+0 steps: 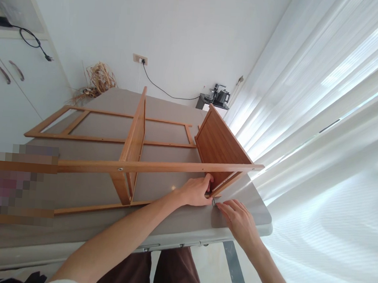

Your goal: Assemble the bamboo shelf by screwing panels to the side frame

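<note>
A partly joined wooden shelf rack (160,168) lies on its side, its slim rails running left to right. Two brown panels stand upright between the rails: a middle panel (138,131) and a right-hand panel (223,137). My left hand (198,190) is closed round the lower front corner of the rack, at the foot of the right-hand panel; some of its fingers are hidden behind the wood. Just right of that corner, my right hand (238,215) pinches a small bent metal hex key (214,202), whose tip is at the rail's end.
The rack rests on a grey-covered table (256,199) with a rounded right corner. White curtains (338,162) hang close on the right. A kettle (223,96) stands on a small cabinet behind, and dried stalks (100,78) lie at the back left. The far left is pixelated.
</note>
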The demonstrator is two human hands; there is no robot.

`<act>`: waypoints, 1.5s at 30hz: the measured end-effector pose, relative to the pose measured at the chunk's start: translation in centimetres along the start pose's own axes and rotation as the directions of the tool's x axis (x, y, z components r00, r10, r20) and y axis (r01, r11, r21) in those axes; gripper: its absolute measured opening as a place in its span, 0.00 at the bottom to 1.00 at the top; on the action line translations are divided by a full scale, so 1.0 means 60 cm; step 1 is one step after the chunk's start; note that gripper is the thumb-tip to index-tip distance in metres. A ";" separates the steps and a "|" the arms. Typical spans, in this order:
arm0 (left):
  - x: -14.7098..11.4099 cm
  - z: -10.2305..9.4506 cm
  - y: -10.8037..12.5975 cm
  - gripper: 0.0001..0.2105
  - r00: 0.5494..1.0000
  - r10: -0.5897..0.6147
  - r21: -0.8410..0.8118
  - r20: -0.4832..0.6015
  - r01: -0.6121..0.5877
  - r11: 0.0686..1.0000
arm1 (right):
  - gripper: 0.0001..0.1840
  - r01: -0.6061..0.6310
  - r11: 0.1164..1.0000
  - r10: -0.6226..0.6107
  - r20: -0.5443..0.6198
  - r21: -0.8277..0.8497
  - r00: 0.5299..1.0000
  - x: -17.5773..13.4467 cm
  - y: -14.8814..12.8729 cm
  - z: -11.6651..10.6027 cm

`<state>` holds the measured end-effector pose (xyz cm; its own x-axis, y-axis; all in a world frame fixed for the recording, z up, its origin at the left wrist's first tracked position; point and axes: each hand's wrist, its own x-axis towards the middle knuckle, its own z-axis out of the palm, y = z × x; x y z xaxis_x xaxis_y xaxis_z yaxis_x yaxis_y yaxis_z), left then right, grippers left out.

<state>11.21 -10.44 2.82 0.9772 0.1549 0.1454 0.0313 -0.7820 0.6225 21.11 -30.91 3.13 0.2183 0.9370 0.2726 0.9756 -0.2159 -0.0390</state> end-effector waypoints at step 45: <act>0.000 0.002 -0.003 0.21 1.000 0.014 -0.009 -0.028 -0.014 1.000 | 0.16 -0.431 0.710 0.350 0.252 0.557 0.902 -0.006 -0.004 0.003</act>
<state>11.25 -10.34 2.61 0.9714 0.1603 0.1753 0.0153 -0.7787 0.6272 20.81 -31.14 2.86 0.5443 0.8389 -0.0097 0.6108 -0.4042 -0.6808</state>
